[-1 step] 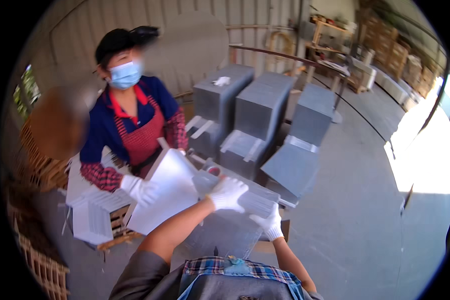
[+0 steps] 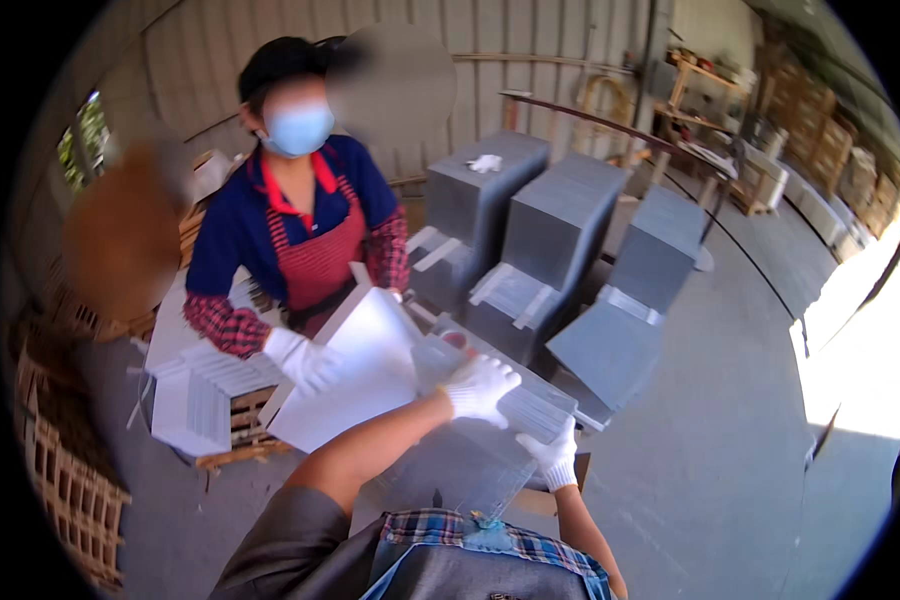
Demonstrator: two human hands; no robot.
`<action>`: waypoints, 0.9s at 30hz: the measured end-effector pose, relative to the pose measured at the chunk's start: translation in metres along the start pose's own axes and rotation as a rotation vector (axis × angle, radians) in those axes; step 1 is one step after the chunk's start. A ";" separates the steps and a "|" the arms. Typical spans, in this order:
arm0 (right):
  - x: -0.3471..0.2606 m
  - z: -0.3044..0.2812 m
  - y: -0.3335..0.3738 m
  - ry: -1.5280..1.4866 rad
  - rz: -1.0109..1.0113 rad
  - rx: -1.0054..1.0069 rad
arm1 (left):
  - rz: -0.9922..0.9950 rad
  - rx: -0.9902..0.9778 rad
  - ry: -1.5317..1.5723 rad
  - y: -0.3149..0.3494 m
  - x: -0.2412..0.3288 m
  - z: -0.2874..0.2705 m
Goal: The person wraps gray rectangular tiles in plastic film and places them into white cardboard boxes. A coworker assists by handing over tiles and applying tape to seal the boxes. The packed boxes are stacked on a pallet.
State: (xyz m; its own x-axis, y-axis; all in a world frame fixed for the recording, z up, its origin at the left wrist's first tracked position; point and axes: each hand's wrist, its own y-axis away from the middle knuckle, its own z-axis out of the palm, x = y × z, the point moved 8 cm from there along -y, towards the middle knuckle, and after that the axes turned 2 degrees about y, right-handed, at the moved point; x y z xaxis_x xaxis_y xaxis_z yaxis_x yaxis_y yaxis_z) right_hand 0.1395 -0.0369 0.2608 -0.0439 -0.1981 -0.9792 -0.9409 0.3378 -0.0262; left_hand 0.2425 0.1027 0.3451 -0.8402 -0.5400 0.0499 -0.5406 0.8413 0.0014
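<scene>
My left hand [image 2: 480, 388], in a white knit glove, lies across a stack of flat grey panels [image 2: 536, 408], fingers stretched and thumb apart. At the near right corner of this stack my gloved right hand [image 2: 552, 455] grips the edge, its thumb on the near side; some fingers are hidden. Beneath the stack is a broad grey surface [image 2: 450, 465]. Across from me, a masked co-worker rests a gloved hand [image 2: 303, 360] on a bent white sheet [image 2: 355, 365], which stands tilted beside my left forearm.
Several tall grey block-shaped pieces [image 2: 565, 215] stand behind the work area, with a white glove-like item [image 2: 485, 163] on one. Left are folded white sheets [image 2: 185, 420] on a wooden pallet [image 2: 245, 445] and stacked slatted crates [image 2: 70, 470]. A metal rail [image 2: 610, 125] runs behind.
The whole scene sits slightly further right in the picture, as my head has turned a little left. Both my hands keep their places on the grey panels.
</scene>
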 end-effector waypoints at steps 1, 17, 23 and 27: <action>0.012 -0.004 -0.004 0.054 0.005 0.009 | -0.006 0.025 -0.068 -0.004 0.002 0.006; 0.039 0.030 -0.018 0.116 -0.041 -0.102 | -0.127 0.093 0.013 0.038 -0.024 0.004; 0.050 0.029 -0.024 0.109 -0.050 -0.124 | -0.116 0.122 0.003 0.033 -0.023 0.010; 0.053 0.027 -0.026 0.128 -0.062 -0.106 | -0.131 0.053 0.013 0.026 -0.026 0.027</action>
State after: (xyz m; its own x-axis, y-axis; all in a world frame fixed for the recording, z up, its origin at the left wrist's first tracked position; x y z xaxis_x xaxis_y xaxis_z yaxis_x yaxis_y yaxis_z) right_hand 0.1703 -0.0310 0.2039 -0.0207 -0.3332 -0.9426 -0.9730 0.2233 -0.0576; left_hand 0.2493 0.1384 0.3167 -0.7616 -0.6447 0.0658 -0.6477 0.7607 -0.0435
